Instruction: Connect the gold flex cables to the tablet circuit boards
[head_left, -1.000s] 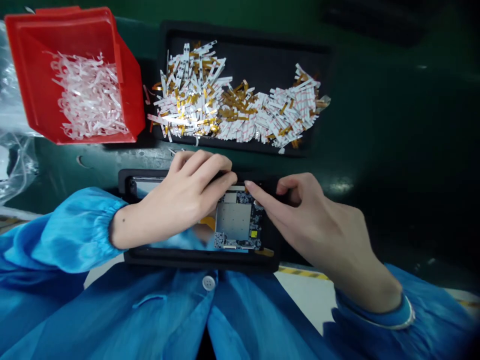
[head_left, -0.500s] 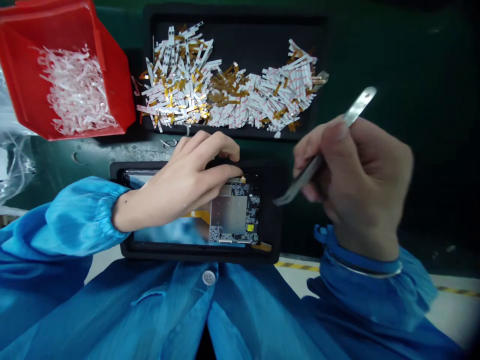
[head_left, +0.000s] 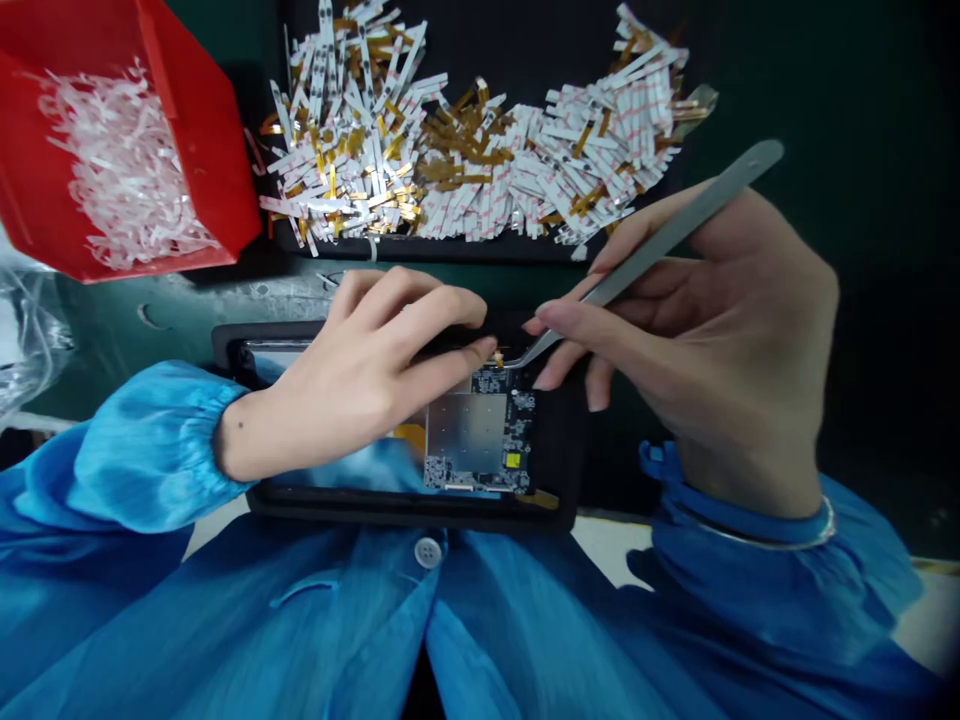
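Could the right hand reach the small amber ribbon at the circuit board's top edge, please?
Probably yes: the slim steel tweezers in the right hand end beside the amber ribbon; only the left thumb lies close.

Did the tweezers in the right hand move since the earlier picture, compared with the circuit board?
Yes: the tweezers moved left, and their tip now reaches the top edge of the circuit board, no longer beside it.

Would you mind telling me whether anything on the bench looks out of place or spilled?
One small thing: a curled scrap lies on the green bench, just outside the black tray. It stands out because nearly all the strips are heaped inside that tray. Nothing else looks odd.
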